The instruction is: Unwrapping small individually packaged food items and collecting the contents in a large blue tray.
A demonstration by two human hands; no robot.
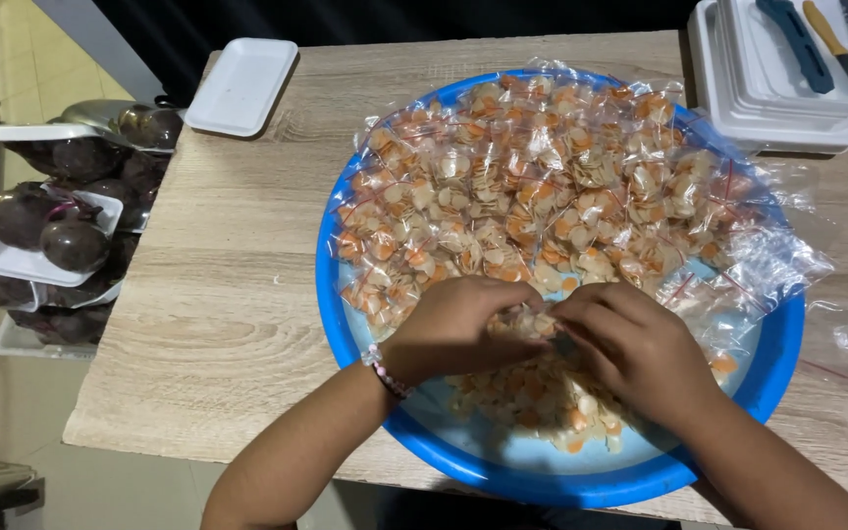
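Both hands meet over the near half of a wide blue basin (345, 334) that sits on a pale wood-grain table (218, 294). The left hand (453, 329), with a beaded bracelet (385, 370) at the wrist, and the right hand (635, 348) come together on one small clear bag (532, 322) of thin orange-and-cream slices. The fingers of each hand are curled and pinched on that bag, left from nine o'clock, right from three o'clock. The bag lies between the two hands just above the basin floor, its long axis running roughly from nine to three o'clock; which end is its mouth cannot be told, as the fingers cover most of it.

Under the hands, at about six o'clock in the basin, lies a loose heap of slices (537, 397). From the centre out to twelve o'clock the basin is piled with filled small bags (542, 177), some with red seal strips. A few empty clear bags (777, 260) spill over the rim at three o'clock.

At one o'clock on the table stands a stack of white foam trays (787, 128) with two knives (817, 44) on top. A single white foam tray (242, 83) lies at eleven o'clock. Off the table at nine o'clock are trays of dark purple round fruit (61, 236).
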